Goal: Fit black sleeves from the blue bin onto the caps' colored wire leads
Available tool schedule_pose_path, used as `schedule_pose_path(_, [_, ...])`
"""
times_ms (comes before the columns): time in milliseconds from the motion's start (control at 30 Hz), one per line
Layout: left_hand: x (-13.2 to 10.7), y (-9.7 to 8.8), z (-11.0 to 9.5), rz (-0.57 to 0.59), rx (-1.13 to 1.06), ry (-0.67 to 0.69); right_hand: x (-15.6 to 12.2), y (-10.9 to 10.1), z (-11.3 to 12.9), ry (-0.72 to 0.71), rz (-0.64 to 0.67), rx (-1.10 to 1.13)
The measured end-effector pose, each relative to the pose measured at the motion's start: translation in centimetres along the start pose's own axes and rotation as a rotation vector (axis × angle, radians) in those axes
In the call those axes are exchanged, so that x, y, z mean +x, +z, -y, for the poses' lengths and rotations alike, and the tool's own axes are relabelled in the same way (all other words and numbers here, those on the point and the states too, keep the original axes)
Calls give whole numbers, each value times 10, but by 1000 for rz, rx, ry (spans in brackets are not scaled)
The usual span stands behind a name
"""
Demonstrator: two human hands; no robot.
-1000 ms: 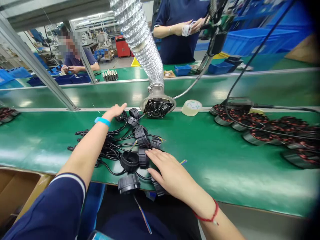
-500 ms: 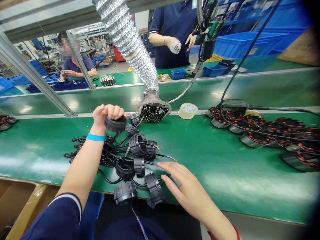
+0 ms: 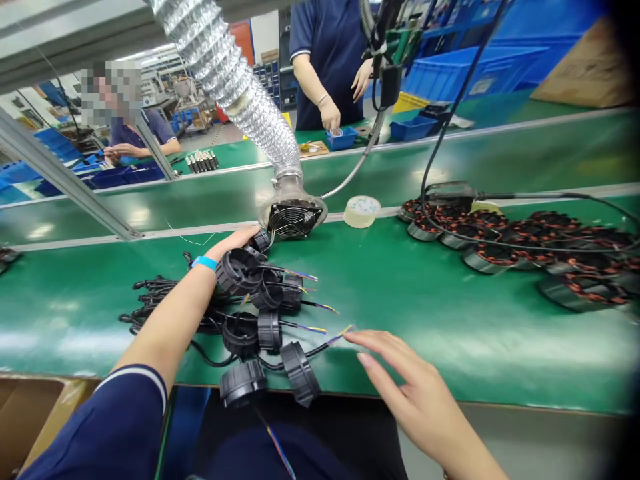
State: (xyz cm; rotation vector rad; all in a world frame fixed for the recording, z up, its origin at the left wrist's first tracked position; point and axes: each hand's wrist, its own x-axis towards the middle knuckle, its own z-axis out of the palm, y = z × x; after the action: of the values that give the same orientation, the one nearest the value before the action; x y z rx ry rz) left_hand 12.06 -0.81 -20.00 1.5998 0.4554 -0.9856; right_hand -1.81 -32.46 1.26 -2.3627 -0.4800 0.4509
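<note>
Black caps (image 3: 269,331) are lying at seven to nine o'clock from view centre, cables (image 3: 163,293) overlapping beside them. Remotely, I am seeing the left hand (image 3: 243,239) sitting at nine, fingers hidden; their grip I cannot tell. At five, the right hand (image 3: 416,390) is holding nothing visible, thumb and forefinger parted, near a wire end (image 3: 347,329). Snagging cables, I am judging, could be tipping the front cap (image 3: 243,383) off the bench (image 3: 410,287).
</note>
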Motion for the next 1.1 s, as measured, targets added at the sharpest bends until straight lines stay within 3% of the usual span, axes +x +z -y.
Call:
schedule_pose_path(100, [-5,9,6,163,28,83,-7,1,-2,47,10,35])
schedule_pose_path(200, [-15,7,0,245,76,133,-10,2,-3,58,-12,81])
schedule_pose_path(300, [-27,4,-7,307,103,277,-3,5,-10,80,-80,142])
schedule_pose_path(367, [-35,3,-10,309,-15,387,11,11,-21,175,-144,222])
schedule_pose_path(433, [-43,4,-12,264,-285,437,34,19,-33,367,-166,380])
schedule_pose_path(467, [-46,4,-13,221,-441,435,48,25,-39,465,-130,448])
schedule_pose_path(533, [-50,4,-14,143,-670,422,80,38,-46,588,89,506])
schedule_pose_path(600, [-51,4,-15,131,-745,413,112,56,-47,599,333,425])
schedule_pose_path(667, [-49,4,-16,159,-743,394,139,76,-45,487,527,284])
schedule_pose_path(733, [-46,4,-17,140,-761,342,157,96,-42,216,699,203])
schedule_pose_path(800, [-43,2,-16,74,-782,265,165,107,-39,-4,776,97])
schedule_pose_path(867, [-41,-1,-13,23,-786,202,163,106,-34,-29,750,-53])
schedule_pose_path(967, [-40,-4,-8,130,-681,295,147,80,-25,-9,668,-325])
schedule_pose_path(1033, [-41,-2,-8,238,-552,398,134,58,-22,98,692,-321])
schedule_pose_path(1100, [-42,3,-10,363,-459,403,122,43,-25,250,833,-118])
